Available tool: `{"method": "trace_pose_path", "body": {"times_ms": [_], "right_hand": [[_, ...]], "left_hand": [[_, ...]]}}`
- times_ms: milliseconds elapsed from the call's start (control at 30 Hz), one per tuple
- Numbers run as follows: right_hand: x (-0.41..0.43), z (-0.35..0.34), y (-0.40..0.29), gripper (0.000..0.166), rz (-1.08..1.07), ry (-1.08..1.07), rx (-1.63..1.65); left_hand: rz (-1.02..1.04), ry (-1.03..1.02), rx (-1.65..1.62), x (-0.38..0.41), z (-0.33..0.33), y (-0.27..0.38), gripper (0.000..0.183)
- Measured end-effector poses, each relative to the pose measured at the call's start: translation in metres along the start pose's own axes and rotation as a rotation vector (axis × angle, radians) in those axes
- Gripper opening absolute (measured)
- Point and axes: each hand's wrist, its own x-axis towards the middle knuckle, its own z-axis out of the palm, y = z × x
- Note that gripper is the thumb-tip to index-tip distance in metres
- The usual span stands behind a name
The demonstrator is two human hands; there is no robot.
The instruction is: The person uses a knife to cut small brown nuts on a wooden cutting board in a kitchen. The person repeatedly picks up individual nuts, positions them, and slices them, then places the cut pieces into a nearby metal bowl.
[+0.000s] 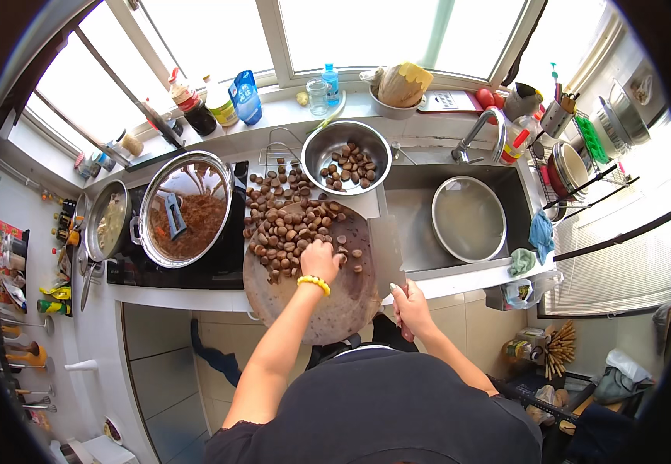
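A heap of brown chestnuts (287, 231) covers the far left part of a round wooden chopping board (318, 310) and spills past its far edge. My left hand (319, 261), with a yellow beaded bracelet at the wrist, reaches into the near right side of this heap. Its fingertips are partly hidden, so whether they pinch a chestnut is unclear. A few single chestnuts lie just right of it. In my right hand (412, 308) is the handle of a cleaver, whose broad blade (386, 249) points away from me along the board's right edge. Beyond the board, a steel bowl (319, 145) contains more chestnuts.
Right of the board is a sink (408, 226) with a round steel basin (469, 219) of cloudy liquid, below a faucet (477, 142). On the left, a large pot (223, 232) of brown food and a frying pan (93, 243) stand by the cooktop (167, 278). Bottles line the windowsill.
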Motion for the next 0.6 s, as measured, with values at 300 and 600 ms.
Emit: {"method": "trace_pose_path", "body": {"times_ms": [300,600], "right_hand": [[0.003,0.01,0.013,0.016,-0.012,-0.009,-0.13],[-0.007,0.028,0.027,0.026,-0.016,-0.036,-0.332]], "left_hand": [[0.211,0.189,-0.135,-0.017,0.028,0.002,0.018],[0.305,0.207,0.002,-0.094,0.0,-0.058,0.011]]}}
